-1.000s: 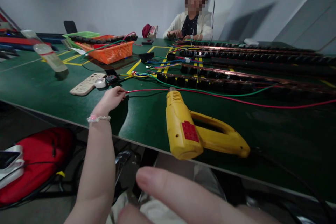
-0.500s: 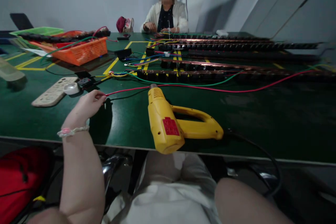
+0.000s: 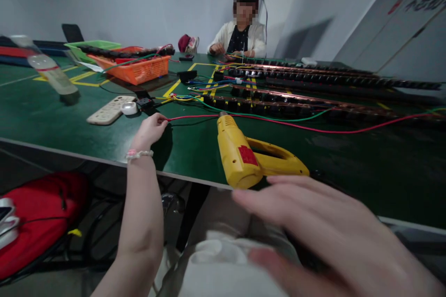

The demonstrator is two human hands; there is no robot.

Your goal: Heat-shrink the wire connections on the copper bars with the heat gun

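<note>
My left hand point(image 3: 149, 131) rests on the green table point(image 3: 69, 116) and pinches the end of a red wire point(image 3: 313, 129) that runs right across the table. A yellow heat gun point(image 3: 249, 160) lies on its side near the table's front edge, its nozzle close to the wire. My right hand point(image 3: 327, 232) hovers large and blurred in the foreground, fingers stretched out and holding nothing, just in front of the heat gun's handle.
Long black strips point(image 3: 313, 83) with coloured wires cross the table's right half. At left are an orange basket point(image 3: 137, 68), a beige cover plate point(image 3: 109, 110), a tape roll point(image 3: 129, 108) and a clear bottle point(image 3: 52, 74). Another person point(image 3: 240, 37) sits at the far side. A red bag point(image 3: 38, 216) lies below.
My right hand, out of view half a second ago, has come up into the foreground near the heat gun's handle. My left hand keeps its pinch on the red wire.
</note>
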